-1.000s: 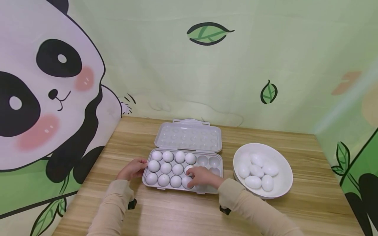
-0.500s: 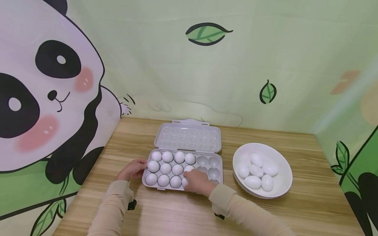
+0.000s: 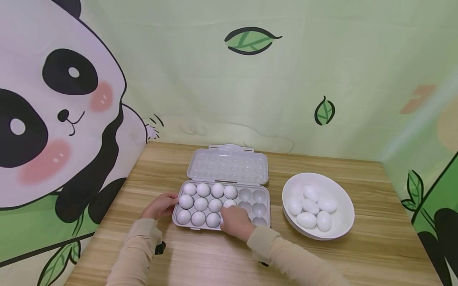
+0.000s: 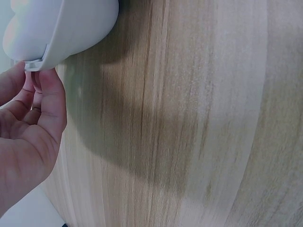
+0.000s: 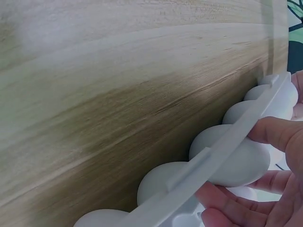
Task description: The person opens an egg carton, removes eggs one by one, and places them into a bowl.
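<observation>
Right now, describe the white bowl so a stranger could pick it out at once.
Start with the wooden table, then the open egg carton on it. The white bowl stands to the carton's right in the head view. Unlike the oblong carton, it is round and holds loose white eggs.

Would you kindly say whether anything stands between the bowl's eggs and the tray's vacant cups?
Visibly, only the bowl's wall and the tray's rim; in the head view, the right hand hides part of the tray's front.
</observation>
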`<state>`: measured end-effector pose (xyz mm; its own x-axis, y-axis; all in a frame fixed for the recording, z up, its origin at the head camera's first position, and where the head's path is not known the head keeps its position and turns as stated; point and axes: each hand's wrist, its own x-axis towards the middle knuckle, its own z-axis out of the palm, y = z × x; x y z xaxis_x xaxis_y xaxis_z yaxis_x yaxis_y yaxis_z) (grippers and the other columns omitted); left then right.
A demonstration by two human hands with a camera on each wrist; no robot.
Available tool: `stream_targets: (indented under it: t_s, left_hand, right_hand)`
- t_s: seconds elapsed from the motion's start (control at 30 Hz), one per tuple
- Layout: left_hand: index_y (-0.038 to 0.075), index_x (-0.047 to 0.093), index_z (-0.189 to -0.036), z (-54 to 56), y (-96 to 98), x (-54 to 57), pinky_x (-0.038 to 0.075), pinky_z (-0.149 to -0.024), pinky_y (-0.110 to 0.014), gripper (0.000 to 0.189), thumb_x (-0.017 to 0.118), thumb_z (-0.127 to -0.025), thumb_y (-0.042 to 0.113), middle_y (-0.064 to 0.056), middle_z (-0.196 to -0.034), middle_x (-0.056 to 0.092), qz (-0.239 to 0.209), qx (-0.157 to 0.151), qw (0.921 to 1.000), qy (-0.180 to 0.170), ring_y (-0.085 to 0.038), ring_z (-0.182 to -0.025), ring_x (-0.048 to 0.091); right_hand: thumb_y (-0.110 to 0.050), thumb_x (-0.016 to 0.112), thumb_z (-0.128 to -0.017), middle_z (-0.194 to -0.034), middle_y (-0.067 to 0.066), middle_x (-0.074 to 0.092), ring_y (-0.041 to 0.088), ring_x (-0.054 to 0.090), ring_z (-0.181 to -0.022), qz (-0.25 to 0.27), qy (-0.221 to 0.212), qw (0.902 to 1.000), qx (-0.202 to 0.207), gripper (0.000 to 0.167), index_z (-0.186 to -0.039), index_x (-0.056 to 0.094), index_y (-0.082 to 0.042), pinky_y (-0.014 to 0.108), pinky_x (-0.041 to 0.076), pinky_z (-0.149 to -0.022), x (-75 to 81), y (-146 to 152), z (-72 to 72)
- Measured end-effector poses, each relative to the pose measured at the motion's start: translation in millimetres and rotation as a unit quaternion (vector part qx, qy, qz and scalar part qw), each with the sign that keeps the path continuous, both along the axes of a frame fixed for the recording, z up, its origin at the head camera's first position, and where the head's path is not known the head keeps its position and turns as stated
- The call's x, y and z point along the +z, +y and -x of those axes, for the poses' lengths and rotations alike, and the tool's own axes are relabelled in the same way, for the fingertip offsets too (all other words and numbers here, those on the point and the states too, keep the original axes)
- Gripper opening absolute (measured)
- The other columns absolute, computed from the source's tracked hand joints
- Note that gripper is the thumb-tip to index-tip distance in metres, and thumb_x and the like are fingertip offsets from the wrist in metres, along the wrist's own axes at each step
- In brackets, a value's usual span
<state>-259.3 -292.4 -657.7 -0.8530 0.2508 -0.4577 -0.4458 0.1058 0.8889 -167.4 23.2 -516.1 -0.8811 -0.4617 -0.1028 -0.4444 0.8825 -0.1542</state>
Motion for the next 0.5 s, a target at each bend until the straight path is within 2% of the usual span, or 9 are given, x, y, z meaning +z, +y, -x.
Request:
stream_targets:
  t_s: [0.03, 0.07, 0.17, 0.27, 0.33, 0.4, 0.43, 0.47, 0.5]
  left_hand:
    - [0.008, 0.054, -0.094, 5.7, -6.9, -14.1, 0.05, -0.065, -0.031, 0.012, 0.055, -0.087, 0.017, -0.001, -0.081, 0.059, -0.011, -0.01, 0.9999, 0.005, -0.012, -0.074, 0.058]
    - [0.011, 0.055, -0.093, 15.7, -15.1, -35.3, 0.05, -0.064, -0.032, 0.013, 0.059, -0.084, 0.02, -0.001, -0.081, 0.06, -0.016, -0.006, 0.9999, 0.003, -0.013, -0.073, 0.059]
    - [0.011, 0.056, -0.097, 30.3, -29.8, -67.9, 0.051, -0.067, -0.034, 0.017, 0.058, -0.085, 0.023, -0.003, -0.086, 0.062, -0.014, -0.014, 0.9998, 0.001, -0.016, -0.078, 0.06]
    - [0.008, 0.054, -0.102, 44.7, -41.5, -98.4, 0.05, -0.07, -0.037, 0.023, 0.057, -0.086, 0.023, -0.006, -0.091, 0.061, 0.001, -0.006, 0.9999, -0.011, -0.019, -0.082, 0.061]
    - [0.008, 0.052, -0.104, 56.0, -51.1, -124.4, 0.05, -0.071, -0.039, 0.027, 0.058, -0.084, 0.025, -0.006, -0.092, 0.061, 0.003, -0.001, 0.9999, -0.014, -0.02, -0.082, 0.061]
    - [0.01, 0.053, -0.102, 67.3, -61.4, -150.5, 0.051, -0.069, -0.038, 0.031, 0.064, -0.079, 0.028, -0.005, -0.089, 0.062, -0.015, -0.004, 0.9998, -0.012, -0.019, -0.08, 0.062]
    - [0.011, 0.053, -0.101, 69.7, -63.2, -156.0, 0.051, -0.068, -0.038, 0.033, 0.066, -0.077, 0.03, -0.004, -0.088, 0.061, -0.018, -0.002, 0.9998, -0.013, -0.019, -0.08, 0.062]
    - [0.011, 0.052, -0.101, 68.7, -61.7, -153.4, 0.051, -0.069, -0.038, 0.034, 0.067, -0.076, 0.03, -0.003, -0.088, 0.061, -0.018, 0.003, 0.9997, -0.017, -0.018, -0.079, 0.061]
    - [0.011, 0.053, -0.1, 64.6, -59.2, -145.5, 0.051, -0.067, -0.037, 0.033, 0.066, -0.077, 0.03, -0.003, -0.087, 0.061, -0.027, -0.003, 0.9996, -0.01, -0.017, -0.078, 0.061]
  right_hand:
    - [-0.026, 0.067, -0.067, -0.061, 0.002, 0.054, 0.019, 0.054, -0.057, -0.001, 0.002, 1.0, 0.0, 0.02, -0.07, 0.052, -0.013, 0.033, 0.037, -0.041, 0.5, -0.7, -0.3]
    - [-0.026, 0.067, -0.066, -0.061, 0.002, 0.054, 0.019, 0.053, -0.056, 0.0, 0.002, 1.0, -0.001, 0.02, -0.069, 0.052, -0.013, 0.033, 0.037, -0.041, 1.2, -1.3, -0.8]
    - [-0.024, 0.067, -0.066, -0.06, 0.003, 0.054, 0.019, 0.052, -0.055, -0.001, 0.003, 1.0, -0.002, 0.019, -0.068, 0.053, -0.012, 0.033, 0.038, -0.041, 3.9, -2.8, -1.8]
    - [-0.024, 0.068, -0.064, -0.061, 0.004, 0.053, 0.019, 0.052, -0.056, -0.001, 0.003, 1.0, -0.005, 0.019, -0.068, 0.054, -0.012, 0.033, 0.038, -0.041, 5.1, -3.5, -2.8]
    - [-0.024, 0.068, -0.064, -0.062, 0.004, 0.053, 0.019, 0.052, -0.056, -0.001, 0.003, 1.0, -0.005, 0.019, -0.069, 0.054, -0.011, 0.032, 0.038, -0.042, 5.2, -3.3, -3.1]
    - [-0.024, 0.068, -0.063, -0.063, 0.004, 0.053, 0.019, 0.051, -0.057, 0.003, 0.0, 1.0, -0.005, 0.02, -0.07, 0.054, -0.011, 0.032, 0.038, -0.042, 4.4, -2.8, -3.1]
    - [-0.024, 0.069, -0.063, -0.063, 0.004, 0.052, 0.019, 0.051, -0.057, 0.006, -0.003, 1.0, -0.006, 0.021, -0.071, 0.054, -0.011, 0.032, 0.038, -0.042, 4.5, -2.2, -3.0]
    - [-0.024, 0.069, -0.063, -0.064, 0.004, 0.052, 0.019, 0.051, -0.057, 0.01, -0.005, 0.9999, -0.007, 0.022, -0.072, 0.054, -0.011, 0.032, 0.037, -0.042, 4.4, -1.7, -3.0]
    - [-0.024, 0.068, -0.063, -0.064, 0.004, 0.051, 0.019, 0.05, -0.058, 0.014, -0.007, 0.9999, -0.008, 0.022, -0.073, 0.054, -0.011, 0.031, 0.037, -0.042, 4.5, -1.0, -3.1]
